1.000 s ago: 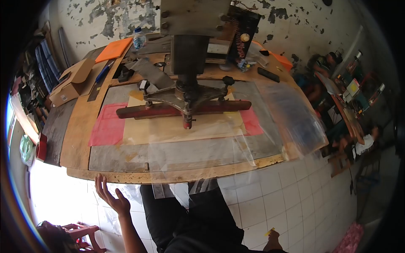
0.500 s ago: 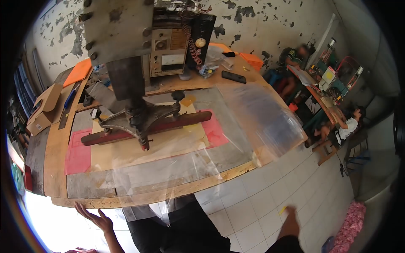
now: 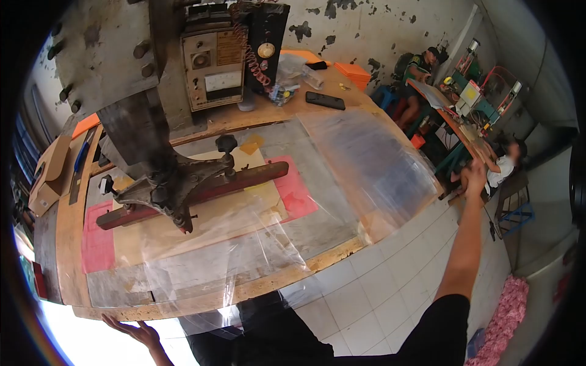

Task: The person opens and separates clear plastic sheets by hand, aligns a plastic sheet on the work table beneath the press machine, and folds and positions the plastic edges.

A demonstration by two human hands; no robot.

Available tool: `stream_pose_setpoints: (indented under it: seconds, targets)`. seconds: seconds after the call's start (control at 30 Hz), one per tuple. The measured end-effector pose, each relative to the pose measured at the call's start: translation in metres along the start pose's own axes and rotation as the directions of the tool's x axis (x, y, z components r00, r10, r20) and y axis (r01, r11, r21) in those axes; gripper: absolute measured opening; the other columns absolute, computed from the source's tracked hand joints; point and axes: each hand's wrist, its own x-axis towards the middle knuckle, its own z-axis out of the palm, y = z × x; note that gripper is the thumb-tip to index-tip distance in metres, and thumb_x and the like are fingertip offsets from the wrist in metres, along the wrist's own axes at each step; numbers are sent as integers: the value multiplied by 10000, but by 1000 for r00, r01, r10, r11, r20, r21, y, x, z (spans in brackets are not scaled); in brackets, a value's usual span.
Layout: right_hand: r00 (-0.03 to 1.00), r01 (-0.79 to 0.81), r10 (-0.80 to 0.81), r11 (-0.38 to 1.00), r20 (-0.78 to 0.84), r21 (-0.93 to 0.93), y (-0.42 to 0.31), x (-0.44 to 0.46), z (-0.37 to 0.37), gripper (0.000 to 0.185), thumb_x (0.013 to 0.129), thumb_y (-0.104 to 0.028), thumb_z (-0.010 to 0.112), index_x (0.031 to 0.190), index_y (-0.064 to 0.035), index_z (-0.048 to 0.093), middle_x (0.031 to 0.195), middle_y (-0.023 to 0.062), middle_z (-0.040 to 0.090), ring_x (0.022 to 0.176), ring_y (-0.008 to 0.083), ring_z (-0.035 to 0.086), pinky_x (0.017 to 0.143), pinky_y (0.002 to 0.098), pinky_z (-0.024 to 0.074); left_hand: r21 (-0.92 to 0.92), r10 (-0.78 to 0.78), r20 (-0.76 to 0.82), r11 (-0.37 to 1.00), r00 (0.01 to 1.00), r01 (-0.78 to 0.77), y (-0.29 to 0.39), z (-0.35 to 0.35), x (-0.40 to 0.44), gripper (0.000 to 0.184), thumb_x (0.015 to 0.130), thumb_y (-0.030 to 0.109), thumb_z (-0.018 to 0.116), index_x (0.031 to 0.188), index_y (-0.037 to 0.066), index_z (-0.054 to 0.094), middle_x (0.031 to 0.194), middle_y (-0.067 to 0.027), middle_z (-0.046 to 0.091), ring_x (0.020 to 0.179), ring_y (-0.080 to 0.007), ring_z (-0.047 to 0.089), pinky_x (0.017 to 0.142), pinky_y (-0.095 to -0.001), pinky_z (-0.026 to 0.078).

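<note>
My left hand [image 3: 137, 332] is at the table's front left edge, fingers spread, with nothing in it. My right arm stretches out to the right, and my right hand [image 3: 475, 177] is raised beyond the table's right corner; its fingers are too blurred to tell what they hold. A clear plastic sheet [image 3: 207, 274] lies over the front of the work plate and hangs past the table edge. Above a tan board [image 3: 238, 213] with pink ends stands the press's red bar [image 3: 244, 182]. A stack of clear plastic sheets [image 3: 372, 165] lies on the right.
A control box [image 3: 213, 70] stands behind the press. A phone [image 3: 325, 100] and orange sheets [image 3: 352, 75] lie at the back. On the left is an open cardboard box [image 3: 50, 177]. Two people [image 3: 421, 76] sit at another bench [image 3: 455, 125] on the right. Pink material [image 3: 503, 317] lies on the floor.
The view has turned right, so the press appears farther left. My right hand, which had something small and yellow at its fingers, has risen and reached outward. My left hand stays open near the front edge.
</note>
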Motion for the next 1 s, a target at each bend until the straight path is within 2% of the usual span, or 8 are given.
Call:
stream_pose_setpoints:
  seconds: [0.07,0.17,0.2,0.23,0.27,0.4,0.67,1.0]
  targets:
    - [998,13,-27,974,-61,-228,67,-91,-12,285,1052,-251,651,1161,5,714,1008,41,697,943,134,635,862,301,531,-8,11,3,1000,1000,-11,-5,1,-1,920,1014,738,361,1658,118,145,1711,-188,158,1580,-432,149,1248,-672,180]
    - [878,-478,465,853,-111,-207,136,-258,-36,250,1051,-157,580,1142,19,733,1101,96,745,1074,196,683,987,361,527,-10,38,5,999,999,-38,-13,1,-2,926,1011,738,368,1659,118,137,1710,-196,151,1578,-441,142,1245,-679,176]
    - [972,-185,227,894,57,-409,256,-330,-65,254,1031,-102,567,1184,17,730,1171,125,751,1102,227,700,1001,369,542,-3,56,4,998,998,-56,-14,2,-2,926,1012,736,370,1659,118,132,1709,-199,150,1577,-445,140,1245,-680,174]
    - [844,-442,535,730,34,-521,150,-379,-38,280,1054,-137,557,1205,26,728,1121,89,762,1032,201,700,947,350,549,-6,53,2,999,999,-53,-15,4,-3,926,1012,736,370,1659,118,132,1709,-199,150,1577,-445,140,1245,-680,174]
    - [875,-300,453,784,171,-544,165,-443,-36,279,1033,-119,556,1188,32,734,1118,99,765,1016,206,708,926,349,559,-5,58,-4,998,998,-58,-18,7,-4,924,1014,731,372,1660,119,125,1710,-199,150,1577,-447,139,1244,-681,173]
    - [527,-802,819,568,229,-184,149,-642,-10,250,908,-129,732,1134,-26,759,1070,68,781,953,164,719,807,323,562,-15,67,-7,998,998,-67,-18,5,-4,906,1025,709,377,1662,125,107,1711,-198,148,1577,-449,134,1245,-681,168]
    - [185,-945,921,263,342,-196,2,-717,65,215,971,18,640,1154,111,700,1065,178,765,974,245,755,876,323,610,3,77,-13,997,997,-77,-17,7,-3,886,1036,693,361,1666,124,107,1717,-187,144,1579,-442,135,1243,-683,177]
    - [213,-919,856,339,470,-202,5,-736,83,243,972,-15,657,1175,113,693,1092,176,760,1017,258,752,914,347,610,-28,73,-15,997,997,-74,-13,6,-4,856,1044,669,383,1672,181,64,1716,-193,148,1576,-454,147,1225,-668,238]
